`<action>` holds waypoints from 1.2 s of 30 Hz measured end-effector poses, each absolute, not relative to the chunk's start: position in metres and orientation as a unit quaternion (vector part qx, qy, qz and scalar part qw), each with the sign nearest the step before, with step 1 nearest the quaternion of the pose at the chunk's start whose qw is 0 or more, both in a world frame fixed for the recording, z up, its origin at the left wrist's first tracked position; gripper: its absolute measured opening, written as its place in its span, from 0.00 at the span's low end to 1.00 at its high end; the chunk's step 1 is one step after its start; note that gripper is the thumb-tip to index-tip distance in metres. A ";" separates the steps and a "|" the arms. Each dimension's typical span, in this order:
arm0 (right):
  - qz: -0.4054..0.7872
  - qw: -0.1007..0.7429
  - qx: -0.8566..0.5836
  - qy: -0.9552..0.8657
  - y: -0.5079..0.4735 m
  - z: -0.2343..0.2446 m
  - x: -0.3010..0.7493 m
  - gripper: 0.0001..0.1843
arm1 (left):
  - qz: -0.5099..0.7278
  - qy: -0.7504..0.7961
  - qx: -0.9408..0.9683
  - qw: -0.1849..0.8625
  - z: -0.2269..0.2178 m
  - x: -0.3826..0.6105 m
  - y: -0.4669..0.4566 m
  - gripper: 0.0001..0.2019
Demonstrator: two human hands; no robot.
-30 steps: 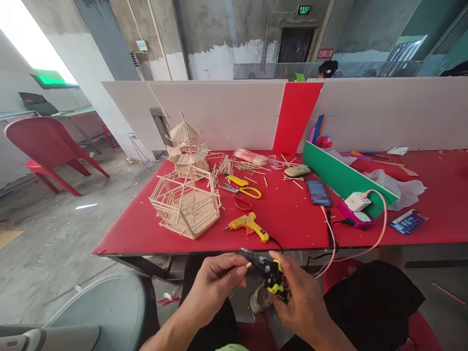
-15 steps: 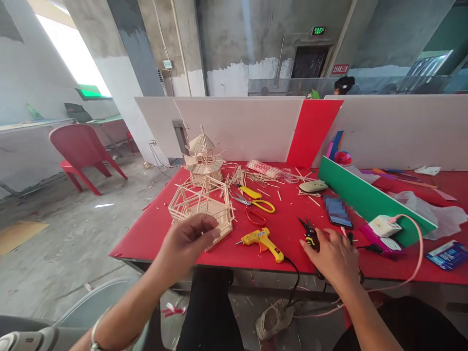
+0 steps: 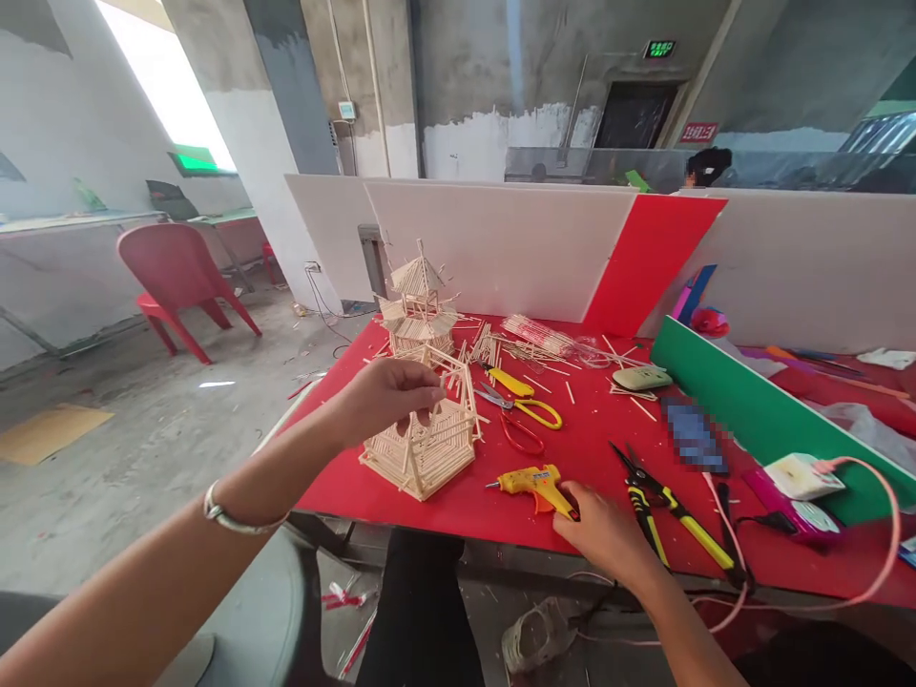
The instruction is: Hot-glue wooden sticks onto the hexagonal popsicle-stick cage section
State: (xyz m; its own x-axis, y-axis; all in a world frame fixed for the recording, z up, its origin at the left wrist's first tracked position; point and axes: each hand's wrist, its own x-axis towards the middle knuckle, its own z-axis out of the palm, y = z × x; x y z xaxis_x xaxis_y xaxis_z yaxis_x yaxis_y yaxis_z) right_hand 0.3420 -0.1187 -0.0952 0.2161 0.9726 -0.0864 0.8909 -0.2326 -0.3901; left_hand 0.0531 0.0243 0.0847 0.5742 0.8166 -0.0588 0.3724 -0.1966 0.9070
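My left hand (image 3: 401,396) is closed in a pinch, held over the open hexagonal stick frame (image 3: 436,448). Whatever lies between its fingertips is hidden or too small to make out, and the hand covers the frame's upper left part. My right hand (image 3: 597,525) has its fingers around the handle of the yellow hot glue gun (image 3: 530,480), which lies on the red tabletop with its nozzle pointing left toward the frame. Behind the frame stands a small tiered pagoda (image 3: 421,301) built of thin wooden sticks.
Scissors (image 3: 533,412), a yellow-handled cutter (image 3: 510,381) and loose sticks lie mid-table. Pliers (image 3: 676,515) rest right of my right hand, by a phone (image 3: 691,434), a charger (image 3: 801,475) and a pink cable. A green board (image 3: 744,401) stands along the right.
My right hand has moved left from the pliers onto the glue gun's handle. My left hand has moved up and slightly right over the stick frame. The camera view has shifted.
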 end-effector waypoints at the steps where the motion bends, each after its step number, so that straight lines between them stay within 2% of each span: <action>1: 0.188 0.155 -0.766 -0.595 -0.120 -0.095 0.343 0.12 | 0.209 0.400 0.750 0.483 0.086 0.055 0.028 0.11; 4: 0.290 0.274 -0.736 -0.548 -0.129 -0.088 0.339 0.13 | 0.187 0.393 0.781 0.448 0.091 0.061 0.036 0.07; 7: 0.368 0.418 -0.677 -0.480 -0.141 -0.074 0.323 0.19 | 0.190 0.382 0.798 0.425 0.093 0.065 0.040 0.06; 10: 0.403 0.494 -0.630 -0.443 -0.143 -0.057 0.301 0.20 | 0.190 0.391 0.802 0.409 0.088 0.066 0.045 0.08; 12: 0.373 0.500 -0.638 -0.451 -0.137 -0.047 0.288 0.20 | 0.188 0.388 0.806 0.406 0.081 0.065 0.049 0.09; 17: 0.178 0.469 -0.690 -0.521 -0.117 -0.032 0.270 0.21 | 0.187 0.366 0.808 0.423 0.072 0.068 0.049 0.08; 21: 0.146 0.437 -0.706 -0.538 -0.112 -0.031 0.264 0.22 | 0.191 0.374 0.784 0.457 0.076 0.071 0.048 0.06; 24: 0.125 0.443 -0.709 -0.534 -0.112 -0.034 0.262 0.24 | 0.197 0.372 0.778 0.466 0.075 0.072 0.052 0.03; 30: 0.177 0.471 -0.693 -0.516 -0.111 -0.038 0.263 0.26 | 0.173 0.367 0.786 0.466 0.063 0.072 0.062 0.05; 36: 0.247 0.489 -0.629 -0.551 -0.120 -0.036 0.247 0.21 | 0.155 0.387 0.790 0.449 0.066 0.075 0.064 0.04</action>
State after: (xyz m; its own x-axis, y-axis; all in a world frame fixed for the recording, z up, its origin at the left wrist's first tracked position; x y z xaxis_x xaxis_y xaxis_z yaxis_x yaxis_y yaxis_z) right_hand 0.2471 -0.1196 -0.0359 0.2701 0.9354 0.2282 0.4515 0.0863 -0.8881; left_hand 0.0749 0.0639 0.0665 0.6526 0.7508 -0.1026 0.4721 -0.2968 0.8301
